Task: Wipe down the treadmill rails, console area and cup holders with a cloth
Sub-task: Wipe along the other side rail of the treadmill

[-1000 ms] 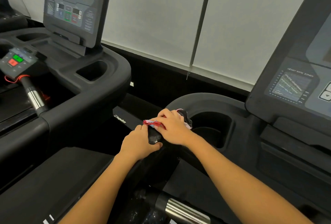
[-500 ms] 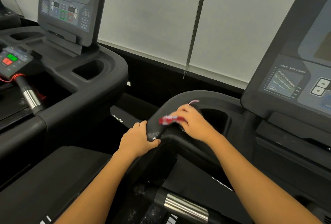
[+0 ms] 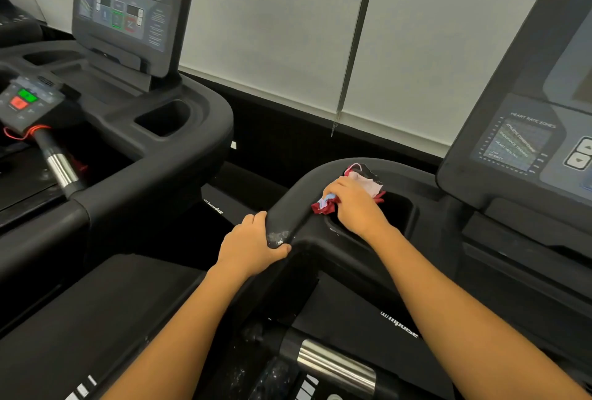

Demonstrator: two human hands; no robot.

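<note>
My right hand [image 3: 354,207] presses a crumpled red, pink and blue cloth [image 3: 365,182] onto the black rim of the cup holder [image 3: 405,210] at the left end of the near treadmill's console. My left hand [image 3: 251,244] grips the curved black rail [image 3: 294,198] just left of it, thumb under the bar. A whitish smear [image 3: 279,236] marks the rail beside my left fingers. The console screen panel [image 3: 525,140] rises at the right.
A second treadmill stands at the left with its own console [image 3: 128,9], cup holder [image 3: 163,118] and a control pad [image 3: 24,100] with green and red buttons. A chrome grip bar [image 3: 336,364] sits low in the middle. White blinds [image 3: 272,25] hang behind.
My right hand has slid the cloth forward and to the right, from the rail next to my left hand up to the cup holder's rim. My left hand has stayed on the rail.
</note>
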